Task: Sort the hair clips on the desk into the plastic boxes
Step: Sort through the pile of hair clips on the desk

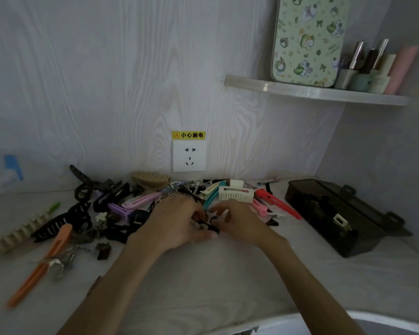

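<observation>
Two bare forearms, no sleeves in view, hands [179, 221] unadorned — no rings, no watch

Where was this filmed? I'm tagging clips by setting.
Probably a bedroom or dorm desk nook: a wall socket above the desk, a shelf holding cosmetics, and a heap of hair clips.

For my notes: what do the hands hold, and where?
Both hands pinch small black clips between their fingers; the exact hold is too blurred to tell.
</observation>
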Action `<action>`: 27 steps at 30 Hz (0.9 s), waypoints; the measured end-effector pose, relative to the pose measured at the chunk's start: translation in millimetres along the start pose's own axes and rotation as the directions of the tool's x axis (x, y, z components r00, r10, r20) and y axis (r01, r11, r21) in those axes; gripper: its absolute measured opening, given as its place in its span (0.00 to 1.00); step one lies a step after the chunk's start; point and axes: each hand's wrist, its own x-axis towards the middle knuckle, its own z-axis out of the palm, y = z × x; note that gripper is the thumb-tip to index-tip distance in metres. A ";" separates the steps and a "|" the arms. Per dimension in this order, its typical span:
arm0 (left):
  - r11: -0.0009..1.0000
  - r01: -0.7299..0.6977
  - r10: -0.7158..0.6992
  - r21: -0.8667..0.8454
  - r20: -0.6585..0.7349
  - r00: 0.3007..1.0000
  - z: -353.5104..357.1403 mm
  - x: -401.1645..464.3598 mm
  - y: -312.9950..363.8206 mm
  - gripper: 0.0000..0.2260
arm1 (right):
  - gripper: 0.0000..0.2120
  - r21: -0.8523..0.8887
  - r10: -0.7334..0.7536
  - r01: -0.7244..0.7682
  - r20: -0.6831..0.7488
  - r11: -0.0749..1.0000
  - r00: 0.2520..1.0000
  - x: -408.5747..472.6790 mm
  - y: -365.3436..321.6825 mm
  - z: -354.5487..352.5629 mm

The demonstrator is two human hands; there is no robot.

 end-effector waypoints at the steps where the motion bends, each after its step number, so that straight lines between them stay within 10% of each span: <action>1: 0.999 0.022 -0.022 0.028 -0.001 1.000 1.6 -1.5 -0.7 0.21 | 0.12 0.009 0.012 -0.012 -0.028 1.000 1.000 -1.0 -0.3 -0.3; 8: 0.979 0.197 -0.189 0.047 -0.142 0.972 -6.8 -10.6 -15.5 0.10 | 0.06 0.078 -0.043 0.064 -0.241 0.995 0.970 -3.5 -3.8 2.4; 19: 0.961 0.275 -0.262 -0.029 -0.402 0.877 -12.4 -1.5 -14.6 0.10 | 0.10 -0.214 -0.272 0.231 -0.187 0.949 0.944 14.8 2.7 17.4; 27: 0.984 0.169 -0.153 0.056 -0.218 0.964 6.8 7.9 -7.2 0.11 | 0.11 -0.086 -0.072 0.044 -0.348 0.995 0.935 12.0 7.2 22.0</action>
